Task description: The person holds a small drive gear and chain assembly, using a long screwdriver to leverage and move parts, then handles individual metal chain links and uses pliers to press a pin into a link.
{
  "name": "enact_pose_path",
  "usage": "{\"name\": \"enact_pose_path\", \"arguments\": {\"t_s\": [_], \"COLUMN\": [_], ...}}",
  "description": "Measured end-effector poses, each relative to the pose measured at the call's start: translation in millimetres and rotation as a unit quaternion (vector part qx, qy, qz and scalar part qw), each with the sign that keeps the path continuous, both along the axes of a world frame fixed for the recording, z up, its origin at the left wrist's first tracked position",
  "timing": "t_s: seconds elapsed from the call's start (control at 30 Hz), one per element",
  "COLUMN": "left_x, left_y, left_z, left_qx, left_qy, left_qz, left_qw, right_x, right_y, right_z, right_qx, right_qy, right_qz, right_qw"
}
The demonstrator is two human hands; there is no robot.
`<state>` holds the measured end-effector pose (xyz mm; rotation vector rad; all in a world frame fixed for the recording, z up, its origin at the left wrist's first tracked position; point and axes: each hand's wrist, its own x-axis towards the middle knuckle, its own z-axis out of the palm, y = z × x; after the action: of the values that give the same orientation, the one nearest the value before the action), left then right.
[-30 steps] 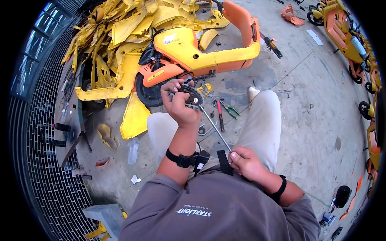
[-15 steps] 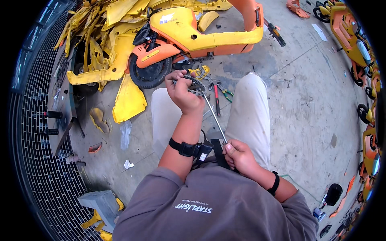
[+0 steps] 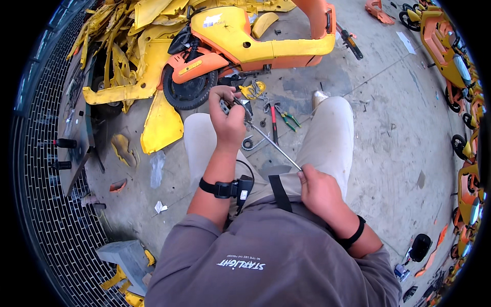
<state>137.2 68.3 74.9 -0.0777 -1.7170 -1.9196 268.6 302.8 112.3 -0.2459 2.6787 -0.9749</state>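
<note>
My left hand point(image 3: 228, 123) is closed around a small dark metal part point(image 3: 225, 106), mostly hidden by the fingers. A thin metal rod, which looks like a screwdriver shaft point(image 3: 276, 147), runs slantwise between my hands. Its far end meets the part in my left hand. My right hand point(image 3: 320, 188) is wrapped round the near end, so any handle there is hidden. On the ground between my knees lie a red-handled hammer point(image 3: 274, 128), green-handled pliers point(image 3: 289, 119) and a small dark ring point(image 3: 247, 144). A yellow piece point(image 3: 252, 90) lies just beyond my left hand.
A yellow and orange scooter body point(image 3: 255, 48) lies ahead, beside a heap of yellow panels point(image 3: 148, 61). A dark table point(image 3: 76, 133) stands at the left, near a grey block point(image 3: 125, 261). Several scooters point(image 3: 445, 46) line the right side.
My right hand has moved right and slightly forward, tilting the rod further sideways. My left hand has shifted slightly left and turned. My knees are wider apart, and the dark ring now shows.
</note>
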Motion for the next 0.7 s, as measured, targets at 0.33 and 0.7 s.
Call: {"name": "enact_pose_path", "arguments": {"t_s": [0.33, 0.7], "left_x": [0.0, 1.6], "left_y": [-16.1, -18.2], "left_z": [13.0, 19.0], "left_qx": [-0.071, -0.088], "left_qy": [0.060, 0.061], "left_qz": [-0.067, -0.081], "left_qw": [0.993, 0.991], "right_x": [-43.0, -68.0], "right_y": [30.3, 43.8], "right_z": [41.2, 52.8], "right_qx": [-0.047, -0.090], "right_qy": [-0.118, -0.279], "right_qz": [0.097, 0.125], "right_qw": [0.987, 0.948]}}
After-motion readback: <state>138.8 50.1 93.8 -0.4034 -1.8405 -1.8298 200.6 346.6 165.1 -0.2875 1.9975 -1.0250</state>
